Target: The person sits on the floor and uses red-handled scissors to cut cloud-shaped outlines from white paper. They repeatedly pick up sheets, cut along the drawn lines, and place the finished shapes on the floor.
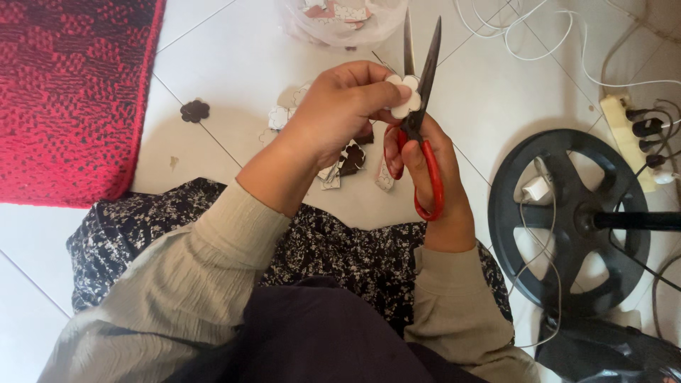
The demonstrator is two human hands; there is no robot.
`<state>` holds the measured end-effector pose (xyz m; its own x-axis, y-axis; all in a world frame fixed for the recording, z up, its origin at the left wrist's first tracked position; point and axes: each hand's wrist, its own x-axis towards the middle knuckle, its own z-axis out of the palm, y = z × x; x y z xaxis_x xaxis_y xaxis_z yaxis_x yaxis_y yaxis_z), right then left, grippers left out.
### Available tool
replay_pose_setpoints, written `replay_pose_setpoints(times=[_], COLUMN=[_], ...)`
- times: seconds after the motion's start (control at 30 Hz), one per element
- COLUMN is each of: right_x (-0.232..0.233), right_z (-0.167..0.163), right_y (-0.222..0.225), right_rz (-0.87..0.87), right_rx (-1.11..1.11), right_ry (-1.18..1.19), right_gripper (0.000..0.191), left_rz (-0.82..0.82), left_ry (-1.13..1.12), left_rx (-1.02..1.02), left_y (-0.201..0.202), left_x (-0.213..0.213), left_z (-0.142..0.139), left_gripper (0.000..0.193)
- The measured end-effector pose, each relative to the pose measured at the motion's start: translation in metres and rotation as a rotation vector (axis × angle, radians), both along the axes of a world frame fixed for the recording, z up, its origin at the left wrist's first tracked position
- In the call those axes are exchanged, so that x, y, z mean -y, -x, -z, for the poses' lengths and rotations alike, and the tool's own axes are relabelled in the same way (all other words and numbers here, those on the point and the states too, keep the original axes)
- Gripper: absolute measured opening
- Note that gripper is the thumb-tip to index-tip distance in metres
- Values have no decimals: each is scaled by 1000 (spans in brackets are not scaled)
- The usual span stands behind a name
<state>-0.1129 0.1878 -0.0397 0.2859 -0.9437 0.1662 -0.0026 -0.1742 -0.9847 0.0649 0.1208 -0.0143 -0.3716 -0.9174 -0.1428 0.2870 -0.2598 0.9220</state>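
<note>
Left hand [340, 110] pinches a flat, white, flower-shaped cutout [404, 96] between thumb and fingertips, wrist bent inward. Right hand [433, 177] grips the red-handled scissors [420, 120], fingers through the loops; the dark metal blades stand parted, points upward, straddling the cutout just beyond the left fingertips.

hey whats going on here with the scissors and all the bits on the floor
A person sitting on a tiled floor is cutting a small white flower-shaped piece. The left hand pinches the piece while the right hand works red-handled scissors, blades open around its edge. More cut shapes lie on the floor beneath the hands, one dark flower shape sits apart near a red rug, and a clear container of scraps stands beyond.
</note>
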Motion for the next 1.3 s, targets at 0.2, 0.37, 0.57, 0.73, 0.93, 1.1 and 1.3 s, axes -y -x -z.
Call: replay_pose_setpoints(times=[0.2, 0.37, 0.57, 0.73, 0.93, 1.1, 1.3], right_x=[7, 5, 4, 4, 6, 7, 7], right_z=[1, 3, 7, 9, 9, 11, 12], right_y=[-6, -3, -7, -10, -16, -21, -21], right_rz=[26, 7, 26, 63, 106, 148, 168], right_rx=[-8, -2, 55, 40, 31, -16, -28], right_ry=[18, -2, 5, 21, 2, 14, 31], right_gripper=[74, 71, 59, 52, 48, 47, 46], left_rz=[-2, 62, 72, 39, -5, -38, -49], left_ry=[-118, -248, -289, -277, -241, -247, -239], left_rx=[-84, -197, -318, -298, -268, -261, -274], left_y=[0, 1, 6, 8, 10, 11, 13], left_x=[2, 5, 4, 3, 2, 1, 1], left_z=[6, 14, 18, 19, 21, 25, 27], left_gripper=[17, 18, 19, 18, 17, 17, 16])
